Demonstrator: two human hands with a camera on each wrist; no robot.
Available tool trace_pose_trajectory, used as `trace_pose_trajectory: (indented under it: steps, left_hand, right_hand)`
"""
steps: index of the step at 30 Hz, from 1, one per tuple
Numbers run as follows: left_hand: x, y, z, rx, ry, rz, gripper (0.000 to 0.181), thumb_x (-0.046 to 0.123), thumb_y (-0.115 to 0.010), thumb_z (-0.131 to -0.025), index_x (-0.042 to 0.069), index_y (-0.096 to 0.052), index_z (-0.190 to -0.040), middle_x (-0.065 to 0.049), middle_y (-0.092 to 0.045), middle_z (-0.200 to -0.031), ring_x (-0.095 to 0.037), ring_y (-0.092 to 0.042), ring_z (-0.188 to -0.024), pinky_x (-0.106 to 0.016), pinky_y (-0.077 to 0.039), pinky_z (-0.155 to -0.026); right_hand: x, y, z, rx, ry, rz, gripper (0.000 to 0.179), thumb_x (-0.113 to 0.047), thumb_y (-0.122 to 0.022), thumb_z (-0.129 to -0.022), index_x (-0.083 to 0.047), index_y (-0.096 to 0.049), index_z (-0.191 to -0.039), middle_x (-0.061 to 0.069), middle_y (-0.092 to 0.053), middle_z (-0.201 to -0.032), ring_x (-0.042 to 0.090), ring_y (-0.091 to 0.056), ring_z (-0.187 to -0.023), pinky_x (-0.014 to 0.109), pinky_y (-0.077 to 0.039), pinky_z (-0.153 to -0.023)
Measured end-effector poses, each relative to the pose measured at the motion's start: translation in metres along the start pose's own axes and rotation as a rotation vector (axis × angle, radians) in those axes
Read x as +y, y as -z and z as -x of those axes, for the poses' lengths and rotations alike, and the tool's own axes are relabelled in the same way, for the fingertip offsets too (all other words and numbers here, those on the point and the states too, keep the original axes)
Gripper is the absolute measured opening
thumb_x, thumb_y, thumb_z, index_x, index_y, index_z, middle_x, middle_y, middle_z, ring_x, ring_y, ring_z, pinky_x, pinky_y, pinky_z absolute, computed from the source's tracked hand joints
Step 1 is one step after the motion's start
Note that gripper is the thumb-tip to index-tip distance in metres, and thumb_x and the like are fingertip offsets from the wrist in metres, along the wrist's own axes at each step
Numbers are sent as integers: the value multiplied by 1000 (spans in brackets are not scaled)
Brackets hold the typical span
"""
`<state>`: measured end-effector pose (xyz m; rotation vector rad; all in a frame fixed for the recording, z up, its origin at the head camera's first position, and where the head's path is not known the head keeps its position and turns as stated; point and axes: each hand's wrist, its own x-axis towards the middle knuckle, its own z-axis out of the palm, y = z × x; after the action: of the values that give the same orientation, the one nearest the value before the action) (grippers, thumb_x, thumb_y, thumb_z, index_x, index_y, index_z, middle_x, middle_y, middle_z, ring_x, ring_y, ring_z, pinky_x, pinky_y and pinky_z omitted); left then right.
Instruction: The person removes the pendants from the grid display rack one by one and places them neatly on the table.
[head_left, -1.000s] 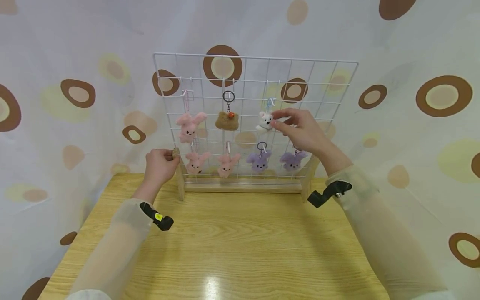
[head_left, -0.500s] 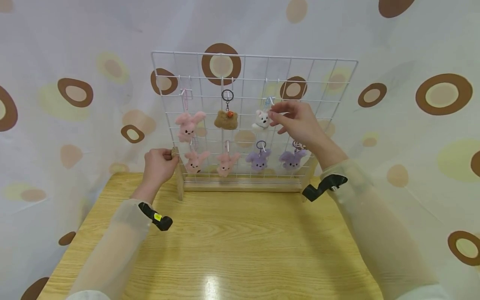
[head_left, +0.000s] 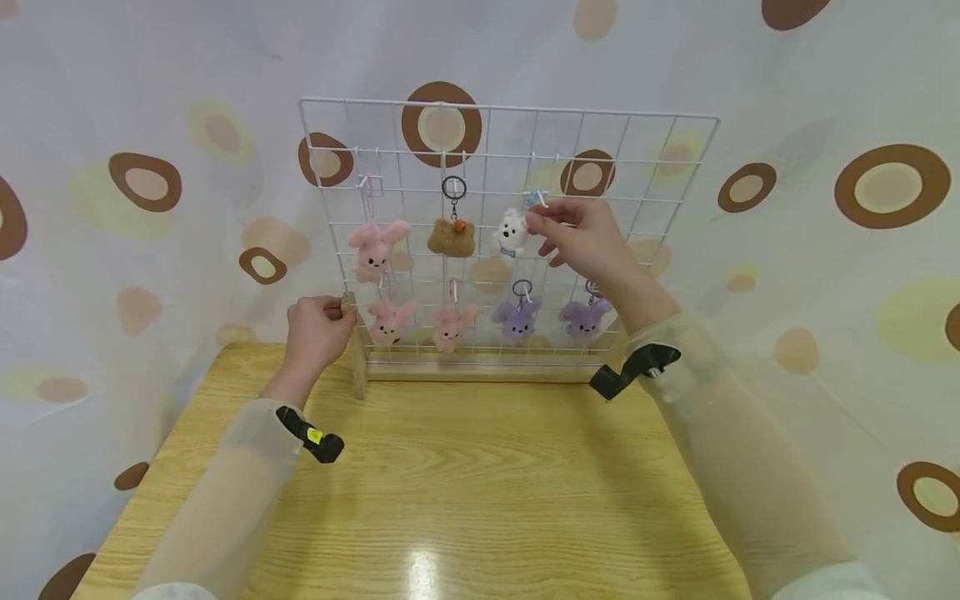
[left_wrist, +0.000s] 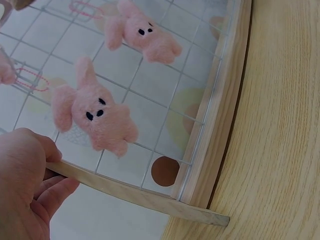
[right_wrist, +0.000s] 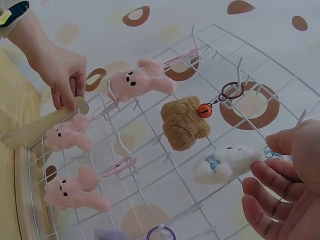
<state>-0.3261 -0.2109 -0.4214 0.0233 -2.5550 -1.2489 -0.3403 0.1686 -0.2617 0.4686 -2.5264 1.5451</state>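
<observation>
My left hand (head_left: 318, 333) pinches the wooden upright (left_wrist: 140, 196) at the left end of a white wire grid rack (head_left: 510, 108). With thumb and fingers, my right hand (head_left: 588, 242) holds a small white plush dog (head_left: 512, 233) by its side near the top. A light blue cord (head_left: 534, 198) is by a white hook above it; whether it loops over that hook is hard to tell. In the right wrist view the dog's blue bow (right_wrist: 213, 163) shows. Left of the dog hangs a brown plush keychain (head_left: 452, 238) with an orange bell (right_wrist: 205, 110).
Pink plush bunnies (head_left: 378, 250) hang on the rack's left side, two of them in the lower row. Two purple plush bunnies (head_left: 517, 321) hang below my right hand. The rack stands on a wooden table (head_left: 465, 467), before a cloth backdrop (head_left: 150, 275) with brown circles.
My right hand has moved left and slightly up. The white plush dog has shifted left with it and turned more upright. My left hand keeps its grip on the upright.
</observation>
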Motion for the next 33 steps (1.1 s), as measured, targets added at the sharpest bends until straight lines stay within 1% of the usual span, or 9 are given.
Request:
trace_pose_trajectory:
  steps: [7, 10, 14, 17, 20, 23, 26, 31, 33]
  left_hand:
    - [1, 0, 1, 11, -2, -9, 28, 16, -66, -101, -9, -76, -111, -23, -77, -98, -32, -77, -83, -42, -62, -69]
    - [0, -1, 2, 11, -4, -12, 28, 16, -66, -101, -9, -77, -110, -23, -78, -97, -32, -77, -82, -41, -61, -68]
    - [0, -1, 2, 13, -7, -16, 28, 16, -67, -101, -8, -77, -110, -23, -78, -96, -31, -76, -82, -40, -61, -67]
    - [1, -1, 2, 15, -4, -14, 28, 16, -67, -101, -8, -77, -110, -23, -78, -97, -31, -76, -83, -40, -61, -68]
    - [2, -2, 2, 14, 0, -8, 28, 15, -66, -101, -10, -76, -113, -24, -77, -99, -34, -77, -86, -43, -62, -71]
    - [3, -3, 2, 10, -2, -5, 29, 14, -66, -101, -11, -75, -115, -25, -77, -101, -35, -77, -90, -46, -63, -75]
    - [3, -3, 2, 13, -11, -9, 29, 14, -66, -101, -11, -75, -114, -25, -77, -101, -36, -77, -90, -48, -63, -76]
    - [2, -2, 1, 26, -25, -24, 28, 14, -67, -101, -9, -77, -111, -24, -77, -97, -33, -77, -84, -45, -62, -71]
    - [1, -2, 2, 31, -30, -30, 27, 14, -67, -101, -9, -77, -110, -23, -78, -96, -33, -77, -82, -43, -62, -69]
  right_hand:
    - [-2, -10, 0, 93, -67, -68, 32, -30, -71, -104, -5, -75, -123, 9, -74, -104, 19, -63, -73, 26, -57, -62]
    - [-2, -12, 1, 142, -80, -54, 32, -33, -74, -102, -5, -76, -118, 6, -71, -99, 17, -60, -70, 26, -55, -62]
    - [-2, -14, 1, 230, -64, 34, 36, -38, -79, -97, -4, -77, -109, 3, -67, -94, 16, -59, -78, 28, -51, -66]
    - [-2, -16, -1, 297, -27, 82, 35, -35, -82, -95, -1, -78, -104, 3, -66, -90, 16, -59, -86, 29, -48, -67]
    - [-1, -18, -2, 334, 2, 86, 31, -29, -82, -94, 1, -78, -102, 2, -65, -86, 15, -58, -84, 27, -47, -65]
    - [1, -18, -2, 343, 4, 65, 29, -27, -82, -95, 1, -79, -102, 1, -64, -86, 14, -57, -79, 26, -46, -63]
    - [3, -17, -1, 330, -8, 28, 27, -27, -81, -96, -1, -79, -101, 0, -66, -90, 15, -58, -74, 25, -48, -62]
    - [1, -16, 2, 287, -26, -83, 20, -25, -79, -98, -5, -76, -99, 2, -72, -94, 20, -69, -72, 24, -54, -57]
    - [0, -16, 3, 273, -29, -127, 18, -23, -80, -98, -6, -76, -99, 4, -74, -95, 21, -71, -72, 24, -53, -55]
